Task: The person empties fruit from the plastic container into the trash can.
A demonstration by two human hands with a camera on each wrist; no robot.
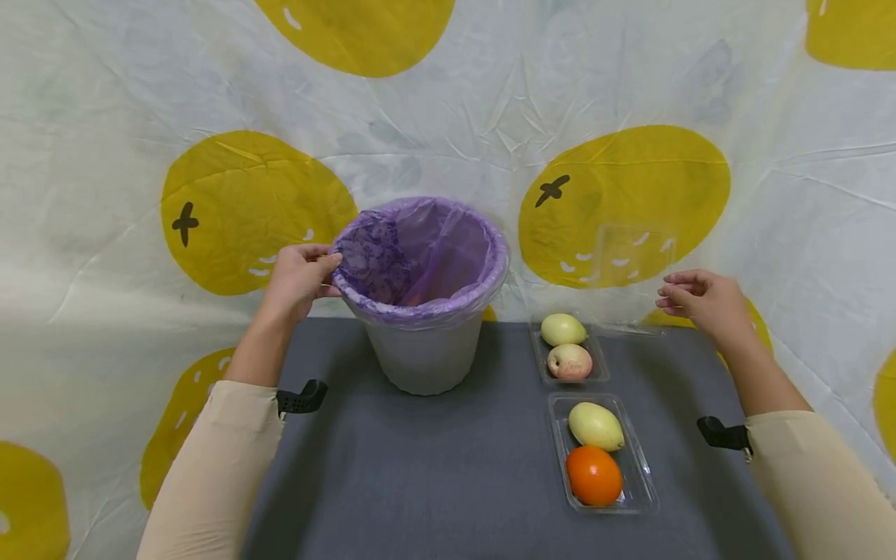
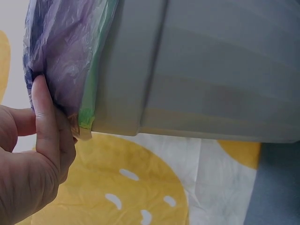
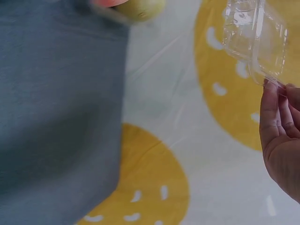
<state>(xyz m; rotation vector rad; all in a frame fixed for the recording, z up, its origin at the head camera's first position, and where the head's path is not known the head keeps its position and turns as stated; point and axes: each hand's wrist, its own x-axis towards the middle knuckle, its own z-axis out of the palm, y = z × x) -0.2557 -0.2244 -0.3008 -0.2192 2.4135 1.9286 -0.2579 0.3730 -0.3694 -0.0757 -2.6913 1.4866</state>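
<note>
A grey-white bin (image 1: 427,358) with a purple plastic bag (image 1: 455,233) lining it and folded over its rim stands at the table's far side. My left hand (image 1: 297,284) pinches the bag-covered rim at its left, thumb on one side and fingers on the other in the left wrist view, where the bag (image 2: 65,51) shows crumpled over the lip. Over the table's far right, my right hand (image 1: 710,303) pinches a clear plastic box (image 3: 269,47) by one edge between thumb and fingertips. Against the patterned cloth the box is faint in the head view.
Right of the bin, a clear tray (image 1: 600,373) holds a pale yellow fruit (image 1: 563,330) and a pinkish one (image 1: 570,363). Nearer, another clear tray (image 1: 640,474) holds a pale yellow fruit (image 1: 596,426) and an orange (image 1: 594,476). Behind hangs a patterned cloth (image 1: 448,132).
</note>
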